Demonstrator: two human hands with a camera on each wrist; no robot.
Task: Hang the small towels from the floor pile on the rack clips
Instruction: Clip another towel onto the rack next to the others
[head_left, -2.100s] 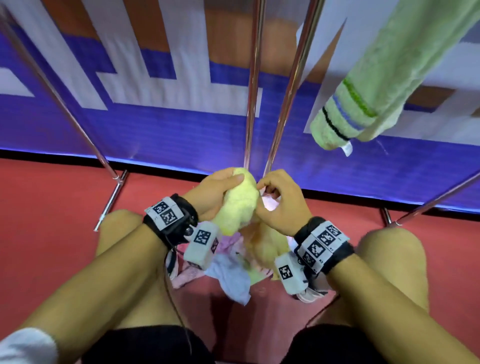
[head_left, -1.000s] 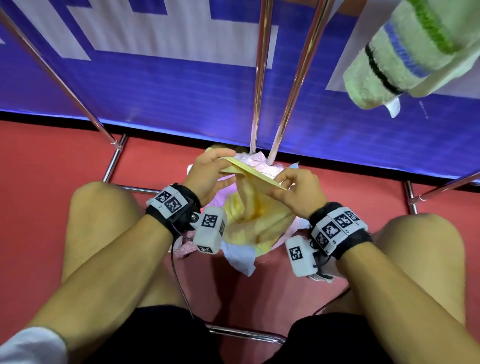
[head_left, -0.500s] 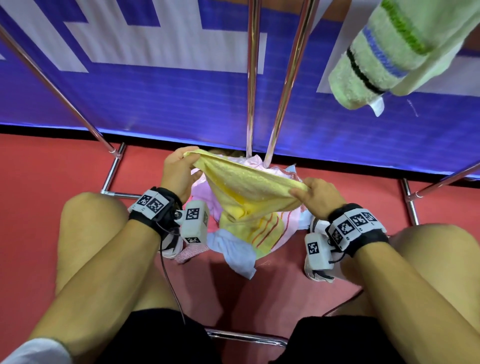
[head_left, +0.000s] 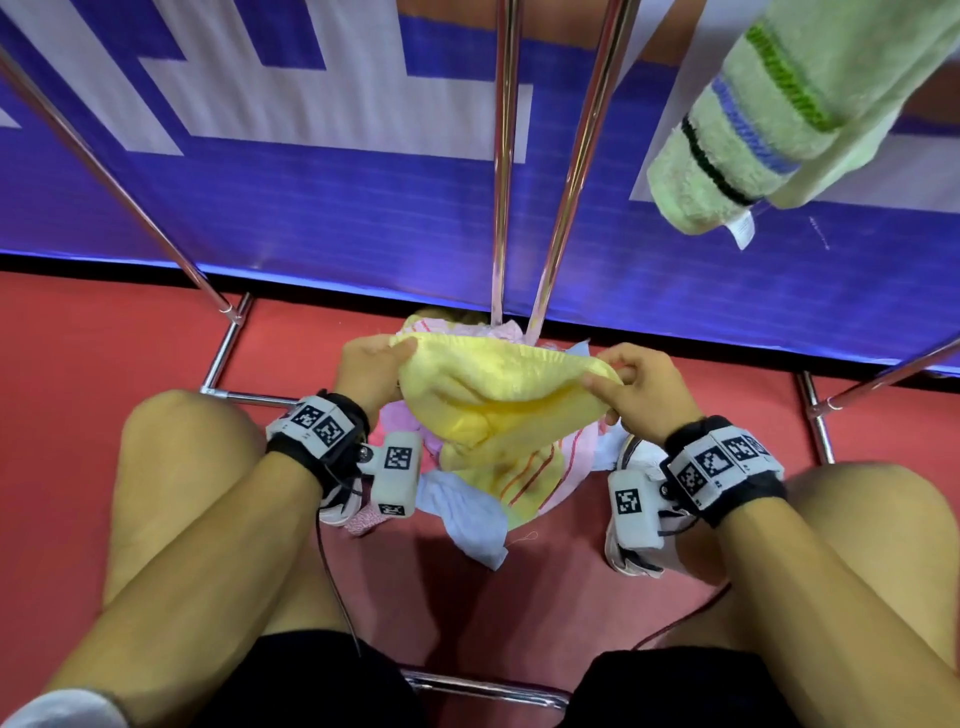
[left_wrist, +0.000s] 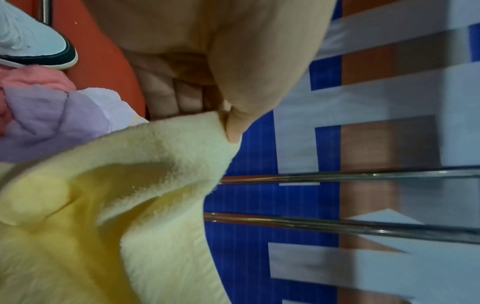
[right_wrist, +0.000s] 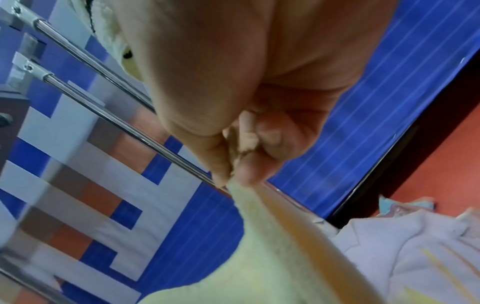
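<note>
We hold the yellow towel (head_left: 498, 384) stretched between our hands, left hand (head_left: 371, 371) and right hand (head_left: 641, 387) each pinching a corner, above the pile of towels (head_left: 467, 499) on the red floor (head_left: 78, 364), with shiny rack poles (head_left: 501, 156) right behind.

A small pale-yellow terry towel (head_left: 493, 395) is stretched by its top edge, sagging in folds above the floor pile of pink, lilac and light-blue small towels (head_left: 462, 499), which lies on the red floor beside the chrome rack poles (head_left: 500, 156).
</note>
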